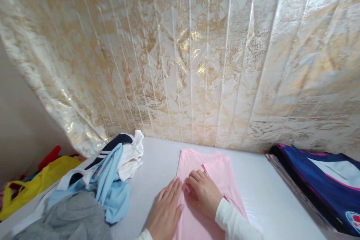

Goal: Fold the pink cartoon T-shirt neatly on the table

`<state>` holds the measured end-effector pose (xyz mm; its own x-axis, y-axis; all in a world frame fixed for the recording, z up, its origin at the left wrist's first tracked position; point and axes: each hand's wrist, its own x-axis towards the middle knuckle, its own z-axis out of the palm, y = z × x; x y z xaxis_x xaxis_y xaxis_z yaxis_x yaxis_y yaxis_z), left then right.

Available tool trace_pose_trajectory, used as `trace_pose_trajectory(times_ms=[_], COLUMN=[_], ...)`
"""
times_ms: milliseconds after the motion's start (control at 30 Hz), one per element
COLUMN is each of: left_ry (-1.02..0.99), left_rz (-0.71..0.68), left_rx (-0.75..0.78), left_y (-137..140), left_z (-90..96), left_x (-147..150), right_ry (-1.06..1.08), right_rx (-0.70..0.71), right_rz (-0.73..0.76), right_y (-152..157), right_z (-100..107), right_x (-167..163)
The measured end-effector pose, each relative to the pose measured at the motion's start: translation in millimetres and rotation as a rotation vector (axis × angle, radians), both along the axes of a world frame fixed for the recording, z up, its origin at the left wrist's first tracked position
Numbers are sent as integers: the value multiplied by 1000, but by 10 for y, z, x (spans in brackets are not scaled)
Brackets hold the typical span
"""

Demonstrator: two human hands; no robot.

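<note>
A pink garment (222, 172) lies on the white surface in front of me, its sides folded inward into a long shape. My left hand (165, 210) rests with fingers stretched out along the garment's left edge. On top of the cloth, near its middle, my right hand (204, 195) has its fingers curled, and a bit of the pink fabric appears pinched in them. The right fingertips are partly hidden behind the hand. Beside the right hand, a folded-over part shows a darker pink edge.
To the left lies a loose heap with a light blue garment (112, 195), a grey garment (73, 221) and a white garment (131, 161). A yellow garment (47, 176) lies beyond it. At right is a folded stack topped by a navy shirt (309, 174). A gold-patterned curtain (191, 63) hangs behind.
</note>
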<state>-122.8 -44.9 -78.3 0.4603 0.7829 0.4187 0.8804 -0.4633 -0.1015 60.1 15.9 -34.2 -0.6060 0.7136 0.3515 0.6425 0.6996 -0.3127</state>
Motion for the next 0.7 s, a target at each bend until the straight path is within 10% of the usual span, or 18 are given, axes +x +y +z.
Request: trace_pose_trajectory(times_ms=[700], left_ry=[64], left_rz=[14], left_rx=[-50], left_y=[-35], left_z=[109], left_x=[4], right_ry=[91], right_rx=[-4], right_rz=[-43], right_y=[96], right_z=[-170], right_x=[36])
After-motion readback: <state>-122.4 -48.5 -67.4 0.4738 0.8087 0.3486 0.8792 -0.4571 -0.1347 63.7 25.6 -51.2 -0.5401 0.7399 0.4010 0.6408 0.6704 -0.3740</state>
